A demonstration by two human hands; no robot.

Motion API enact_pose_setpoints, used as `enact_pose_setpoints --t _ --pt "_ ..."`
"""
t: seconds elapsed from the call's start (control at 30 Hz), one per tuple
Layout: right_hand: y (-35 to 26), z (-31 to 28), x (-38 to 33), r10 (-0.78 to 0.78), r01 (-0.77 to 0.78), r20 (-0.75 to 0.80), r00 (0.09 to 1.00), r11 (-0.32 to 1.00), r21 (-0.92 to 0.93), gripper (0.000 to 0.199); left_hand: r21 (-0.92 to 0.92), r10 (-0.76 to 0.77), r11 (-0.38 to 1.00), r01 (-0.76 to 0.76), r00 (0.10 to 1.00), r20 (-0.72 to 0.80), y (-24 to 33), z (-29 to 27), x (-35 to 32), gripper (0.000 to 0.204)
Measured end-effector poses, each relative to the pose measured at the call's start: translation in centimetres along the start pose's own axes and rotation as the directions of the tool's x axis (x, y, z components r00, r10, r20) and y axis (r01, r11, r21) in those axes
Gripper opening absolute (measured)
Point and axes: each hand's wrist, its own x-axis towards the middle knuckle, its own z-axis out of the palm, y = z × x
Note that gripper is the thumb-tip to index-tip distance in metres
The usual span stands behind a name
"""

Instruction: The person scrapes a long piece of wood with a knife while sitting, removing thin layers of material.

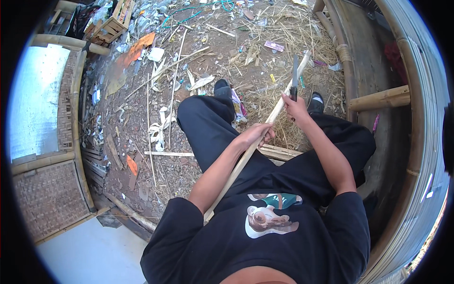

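Note:
A long pale bamboo strip (279,106) runs diagonally from my lap up toward the far ground. My left hand (257,134) is closed around its middle, above my left thigh. My right hand (294,105) grips the dark handle of a knife (294,75), whose grey blade points away from me and lies against the strip's upper part. I am seated, black trousers and dark shoes below both hands.
Bare earth ahead is littered with bamboo slivers (156,128), straw (288,33) and scraps of rubbish. A curved bamboo structure (416,118) rises on the right, with a bamboo pole (380,98) jutting out. A woven panel (49,199) and a wooden crate (113,21) lie left.

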Motion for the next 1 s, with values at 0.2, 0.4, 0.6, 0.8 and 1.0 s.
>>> enact_pose_setpoints --t 0.2,0.4,0.6,0.8,1.0 --pt "-1.3 0.7 0.6 -0.22 0.202 -0.101 0.97 0.966 -0.164 0.034 0.448 0.369 0.856 -0.257 0.912 -0.182 1.3 0.9 -0.6 0.035" --pt "-2.9 0.3 0.0 -0.348 0.257 -0.091 0.933 0.823 -0.506 0.049 0.553 0.202 0.833 -0.021 0.942 -0.268 1.3 1.1 -0.9 0.041" --pt "-2.2 -0.2 -1.6 -0.55 0.405 0.105 0.828 0.459 -0.791 0.047 0.691 0.316 0.723 0.005 0.887 -0.336 -0.8 -0.1 0.9 0.037" --pt "-1.5 0.6 -5.5 -0.38 0.461 0.322 0.867 0.37 -0.806 0.04 0.451 0.259 0.891 -0.057 0.879 -0.4 -0.8 -1.7 2.3 0.027" --pt "1.8 0.9 -5.7 -0.348 0.532 0.437 0.83 0.253 -0.808 0.036 0.461 0.349 0.874 -0.154 0.859 -0.375 -2.6 -3.3 3.7 0.016"
